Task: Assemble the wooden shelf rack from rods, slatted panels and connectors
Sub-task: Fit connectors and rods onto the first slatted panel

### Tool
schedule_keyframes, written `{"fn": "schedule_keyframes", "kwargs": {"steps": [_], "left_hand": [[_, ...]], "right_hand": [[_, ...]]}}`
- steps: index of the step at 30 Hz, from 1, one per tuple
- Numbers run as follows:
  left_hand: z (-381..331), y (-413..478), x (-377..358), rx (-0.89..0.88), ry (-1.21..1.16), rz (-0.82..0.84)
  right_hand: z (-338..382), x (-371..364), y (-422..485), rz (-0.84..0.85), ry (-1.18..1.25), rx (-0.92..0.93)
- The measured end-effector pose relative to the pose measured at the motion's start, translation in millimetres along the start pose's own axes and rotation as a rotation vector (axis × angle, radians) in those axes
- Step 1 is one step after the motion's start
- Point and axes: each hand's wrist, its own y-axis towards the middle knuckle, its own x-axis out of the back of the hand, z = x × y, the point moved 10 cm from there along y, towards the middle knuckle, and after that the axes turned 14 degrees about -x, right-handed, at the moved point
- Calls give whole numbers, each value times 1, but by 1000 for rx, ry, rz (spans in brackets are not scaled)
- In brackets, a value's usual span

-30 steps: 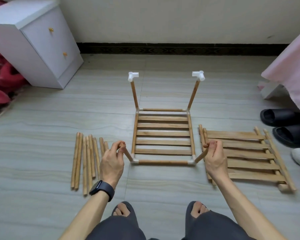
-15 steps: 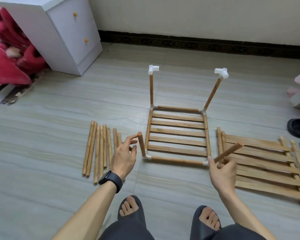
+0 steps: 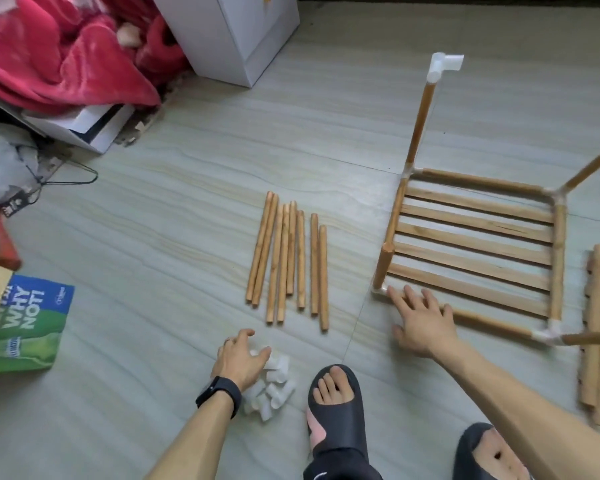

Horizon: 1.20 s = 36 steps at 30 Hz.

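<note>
My left grip [image 3: 239,358] curls over the connectors [image 3: 276,388] on the floor, whether it holds one I cannot tell, while my right grip [image 3: 423,323], open and flat, rests on the frame [image 3: 558,265] just beside the bare upright rod [image 3: 383,268], up-right of the pile.

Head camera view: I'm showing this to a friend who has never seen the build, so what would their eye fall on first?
The half-built rack at right: a slatted panel framed by rods, one upright topped by a white elbow. The open right hand rests on its near rail; the left hand grips white connectors piled by the foot. Loose rods lie in a row between them.
</note>
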Motion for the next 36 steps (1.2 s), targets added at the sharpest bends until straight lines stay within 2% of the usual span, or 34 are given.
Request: {"fn": "schedule_keyframes", "kwargs": {"steps": [5,15,21,26,30,33,36], "left_hand": [[-7,14,-19,-49,58,87],[-27,23,-12,-80,194,99],[-98,10,54,-246,-237,51],[-214,-27,133,-460,-605,-36],[-309,-58,169,-600,-718,5],[-355,-77,187,-615,-819,41],[-380,-94,190,-627,-918,88]], "right_hand": [[0,-19,-6,13,-115,21],[0,-20,-20,180,-128,40],[2,50,-38,239,17,48],[-3,147,-92,155,278,110],[2,229,-151,144,609,229],[4,286,-193,70,867,346],[-5,319,-224,-111,1008,423]]}}
